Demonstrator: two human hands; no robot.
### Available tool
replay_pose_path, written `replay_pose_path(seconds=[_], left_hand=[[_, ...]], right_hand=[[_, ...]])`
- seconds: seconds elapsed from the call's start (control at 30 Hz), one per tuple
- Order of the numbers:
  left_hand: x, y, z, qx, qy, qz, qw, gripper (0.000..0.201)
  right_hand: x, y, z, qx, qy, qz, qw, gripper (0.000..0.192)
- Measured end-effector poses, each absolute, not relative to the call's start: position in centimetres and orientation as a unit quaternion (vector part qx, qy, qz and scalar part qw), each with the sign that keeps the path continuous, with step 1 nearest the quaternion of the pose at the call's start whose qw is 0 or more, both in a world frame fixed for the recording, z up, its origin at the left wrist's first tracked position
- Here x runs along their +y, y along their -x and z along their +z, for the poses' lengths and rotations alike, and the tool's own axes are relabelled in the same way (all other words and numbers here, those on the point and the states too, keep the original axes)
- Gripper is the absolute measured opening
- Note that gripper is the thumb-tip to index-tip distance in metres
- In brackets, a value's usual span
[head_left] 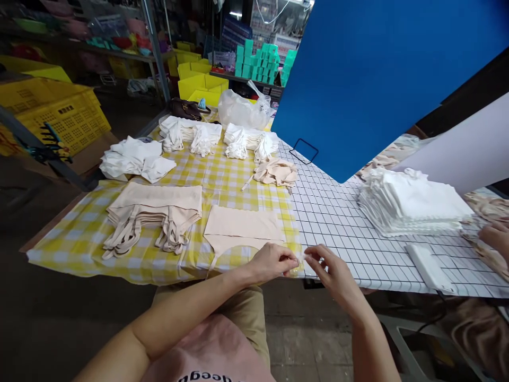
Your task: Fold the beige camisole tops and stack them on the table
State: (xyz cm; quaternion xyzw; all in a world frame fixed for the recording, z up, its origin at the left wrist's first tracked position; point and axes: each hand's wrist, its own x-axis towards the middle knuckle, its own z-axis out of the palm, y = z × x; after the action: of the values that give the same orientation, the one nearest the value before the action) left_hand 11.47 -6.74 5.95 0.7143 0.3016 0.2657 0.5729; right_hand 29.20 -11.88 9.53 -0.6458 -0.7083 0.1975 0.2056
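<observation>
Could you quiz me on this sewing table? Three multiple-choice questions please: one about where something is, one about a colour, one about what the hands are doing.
1. Where does the flat beige garment lie?
A. on the yellow checked cloth
B. on the blue board
C. in a yellow crate

2. What colour is the tall stack on the grid mat?
A. green
B. white
C. black

3. What are the left hand and right hand doing?
A. resting flat and apart
B. lifting the crate
C. pinching one small white piece between their fingertips

Answers: 1 A, the garment is spread on the yellow checks near the table edge. 2 B, the folded stack is white. 3 C, both hands' fingertips meet on the tiny white piece at the table edge.
</observation>
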Motion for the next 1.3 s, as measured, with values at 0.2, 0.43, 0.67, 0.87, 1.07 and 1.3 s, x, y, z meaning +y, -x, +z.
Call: replay_pose_path(seconds=[0.2,0.43,0.67,0.87,1.07,1.3], left_hand=[[-7.0,-11.4,5.4,0.339,-0.648,0.281,0.621,0.022],[-7.1,-11.0,4.9,0.333,-0.642,0.276,0.633,0.025],[-3.3,-9.3,1.2,0.411,-0.789,0.265,0.371,0.018],[0.2,-8.5,-1.2,0.382,-0.903,0.129,0.150,0.013],[0.6,-9.0,-1.5,0.381,-0.904,0.130,0.145,0.017],[1.2,-8.8,-2.4,0.419,-0.875,0.168,0.173,0.014]], right_hand=[[-11.8,-27.3,5.7,-0.739,0.621,0.115,0.234,0.028],[-10.7,-26.2,3.1,-0.736,0.625,0.080,0.248,0.023],[-9.3,-25.8,2.2,-0.570,0.687,0.255,0.371,0.024],[-7.4,-25.0,1.6,-0.449,0.602,0.471,0.463,0.031],[-6.3,-24.9,0.4,-0.524,0.637,0.408,0.392,0.026],[-4.8,-24.1,-0.9,-0.628,0.671,0.232,0.319,0.017]])
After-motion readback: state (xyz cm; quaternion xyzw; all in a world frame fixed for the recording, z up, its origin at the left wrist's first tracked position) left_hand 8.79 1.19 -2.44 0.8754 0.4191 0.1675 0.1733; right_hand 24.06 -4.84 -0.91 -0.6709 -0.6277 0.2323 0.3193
